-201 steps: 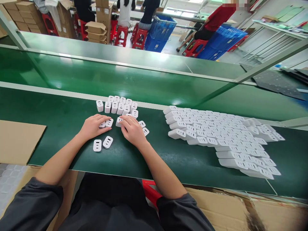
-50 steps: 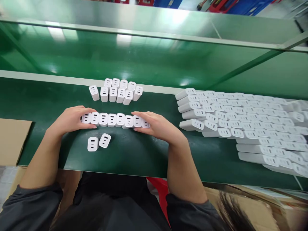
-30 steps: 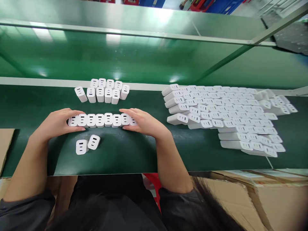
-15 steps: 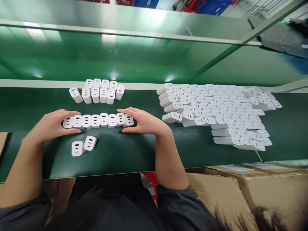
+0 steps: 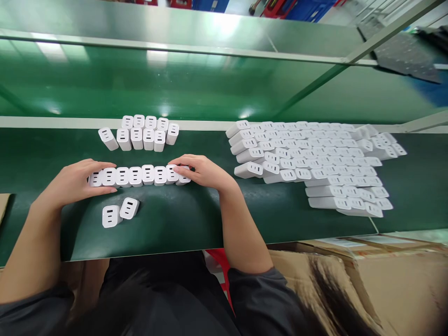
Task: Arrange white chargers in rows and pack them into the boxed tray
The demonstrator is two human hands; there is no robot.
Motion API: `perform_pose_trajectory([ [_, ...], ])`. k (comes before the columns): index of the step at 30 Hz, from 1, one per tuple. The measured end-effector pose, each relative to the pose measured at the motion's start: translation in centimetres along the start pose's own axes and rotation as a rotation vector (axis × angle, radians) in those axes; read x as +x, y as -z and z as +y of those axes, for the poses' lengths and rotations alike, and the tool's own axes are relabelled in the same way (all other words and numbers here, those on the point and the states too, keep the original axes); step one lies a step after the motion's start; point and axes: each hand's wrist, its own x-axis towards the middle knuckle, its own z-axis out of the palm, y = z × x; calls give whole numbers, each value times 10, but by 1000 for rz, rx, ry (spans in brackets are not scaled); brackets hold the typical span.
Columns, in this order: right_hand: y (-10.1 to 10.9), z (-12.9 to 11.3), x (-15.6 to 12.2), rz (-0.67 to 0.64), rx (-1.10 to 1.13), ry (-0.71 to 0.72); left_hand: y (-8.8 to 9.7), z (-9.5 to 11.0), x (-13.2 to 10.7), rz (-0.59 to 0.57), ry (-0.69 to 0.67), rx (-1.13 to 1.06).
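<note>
A straight row of several white USB chargers (image 5: 135,176) stands on the green bench in front of me, port faces up. My left hand (image 5: 82,178) grips the left end of this row, fingers along the far side and thumb along the near side. At the other end my right hand (image 5: 199,170) is closed around the last chargers, its thumb lying across their tops. Two loose chargers (image 5: 111,216) stand nearer to me, below the row's left half. Behind the row is a small group of upright chargers (image 5: 136,138).
A large block of white chargers (image 5: 315,158) in stacked rows covers the bench's right side. A metal-framed green panel (image 5: 210,84) rises along the back. Cardboard boxes (image 5: 325,280) sit below the front edge at right.
My right thumb has moved from the row's near side up onto the tops of its right-end chargers. My left hand keeps its hold. The view has shifted slightly.
</note>
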Motion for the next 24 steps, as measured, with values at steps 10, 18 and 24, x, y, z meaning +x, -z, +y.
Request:
perform_pose_trajectory([
  [10,-5,-3,1,-135,65,30,1,-1,-1,-55,-24,-47],
  [18,-6,-5,1,-161,78,7,2,-3,-1,-66,-52,-86],
  [24,-5,-8,0,-171,64,-23,2,-3,-2,-45,-62,-83],
])
